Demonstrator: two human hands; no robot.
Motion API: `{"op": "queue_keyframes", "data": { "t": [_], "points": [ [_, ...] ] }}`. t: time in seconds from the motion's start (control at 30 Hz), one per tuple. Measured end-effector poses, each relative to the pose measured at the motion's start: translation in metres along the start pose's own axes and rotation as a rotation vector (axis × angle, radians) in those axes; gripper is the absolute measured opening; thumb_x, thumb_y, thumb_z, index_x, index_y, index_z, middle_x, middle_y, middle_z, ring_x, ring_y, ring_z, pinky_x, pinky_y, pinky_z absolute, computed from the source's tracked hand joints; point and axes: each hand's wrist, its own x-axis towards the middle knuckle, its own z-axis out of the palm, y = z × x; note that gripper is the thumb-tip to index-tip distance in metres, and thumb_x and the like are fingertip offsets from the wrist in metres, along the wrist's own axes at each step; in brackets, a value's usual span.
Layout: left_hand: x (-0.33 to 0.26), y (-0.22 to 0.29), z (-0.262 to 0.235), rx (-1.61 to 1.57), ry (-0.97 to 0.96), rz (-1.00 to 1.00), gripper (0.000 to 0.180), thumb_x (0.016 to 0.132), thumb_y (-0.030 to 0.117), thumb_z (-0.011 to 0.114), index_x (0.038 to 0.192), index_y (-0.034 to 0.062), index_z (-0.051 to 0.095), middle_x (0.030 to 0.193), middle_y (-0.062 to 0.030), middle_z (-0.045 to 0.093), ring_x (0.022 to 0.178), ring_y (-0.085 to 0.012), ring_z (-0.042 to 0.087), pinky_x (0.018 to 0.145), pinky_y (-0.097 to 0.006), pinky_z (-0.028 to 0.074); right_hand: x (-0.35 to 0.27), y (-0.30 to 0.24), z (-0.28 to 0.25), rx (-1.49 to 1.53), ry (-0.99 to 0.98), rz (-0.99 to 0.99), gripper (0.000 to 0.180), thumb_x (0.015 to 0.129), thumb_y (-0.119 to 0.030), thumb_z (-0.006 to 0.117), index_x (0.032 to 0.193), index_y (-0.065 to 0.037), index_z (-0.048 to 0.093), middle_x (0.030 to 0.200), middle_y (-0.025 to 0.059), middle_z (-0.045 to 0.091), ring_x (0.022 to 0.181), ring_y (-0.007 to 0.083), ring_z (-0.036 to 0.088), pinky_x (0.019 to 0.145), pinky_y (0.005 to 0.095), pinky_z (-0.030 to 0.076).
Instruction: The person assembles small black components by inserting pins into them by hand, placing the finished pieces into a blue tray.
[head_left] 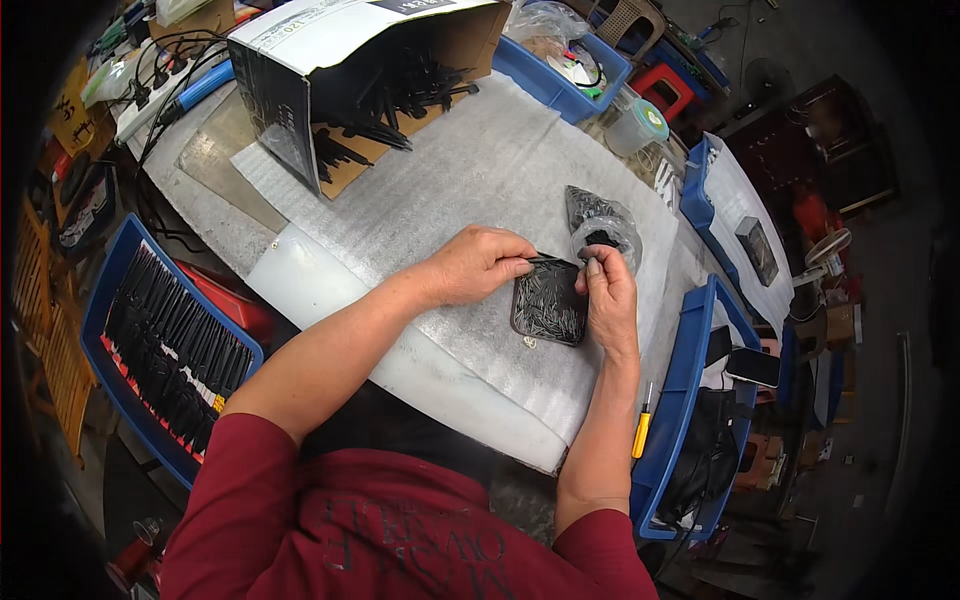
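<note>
My left hand (485,262) is closed in a pinch on one end of a thin black rod (553,260). The rod spans the far edge of a small dark tray (548,310) filled with thin metal pins. Beside the tray's right edge, my right hand (610,297) has its thumb and fingertips pressed together near the rod's other end; what they hold is too small to make out. Just beyond that hand lies a clear plastic bag (596,212) of small dark parts, its mouth toward me.
An opened carton (290,135) with many black rods lies at the far left. Blue bins stand at left (258,360), right (668,440) and far side (590,100). A yellow-handled screwdriver (641,432) lies near the right bin. White foam sheet (430,190) covers the table.
</note>
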Motion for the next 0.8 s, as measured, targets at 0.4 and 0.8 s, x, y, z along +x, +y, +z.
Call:
{"op": "queue_keyframes", "data": {
  "t": [0.4,0.8],
  "points": [
    [-0.001,-0.002,0.003,-0.087,0.031,-0.002,0.015,0.077,0.012,0.057,0.087,0.0012,0.061,0.071,-0.0097,0.060,0.064,-0.0184,0.057,0.060,-0.030,0.044,-0.005,-0.013,0.026,0.387,-0.044,-0.033,0.015,0.086,-0.005,0.044,0.099,0.001,0.046,0.072,0.0006,0.049,0.059,0.0054,0.046,0.055,0.0175,0.039],
    [-0.001,0.002,0.001,-0.200,0.037,-0.042,0.013,0.077,0.010,0.056,0.085,0.0013,0.061,0.069,-0.0081,0.061,0.063,-0.0138,0.055,0.059,-0.027,0.043,-0.008,-0.011,0.033,0.505,-0.154,-0.022,0.013,0.083,-0.002,0.050,0.094,0.000,0.043,0.076,0.0031,0.051,0.064,0.0080,0.052,0.059,0.0188,0.044]
  ]
}}
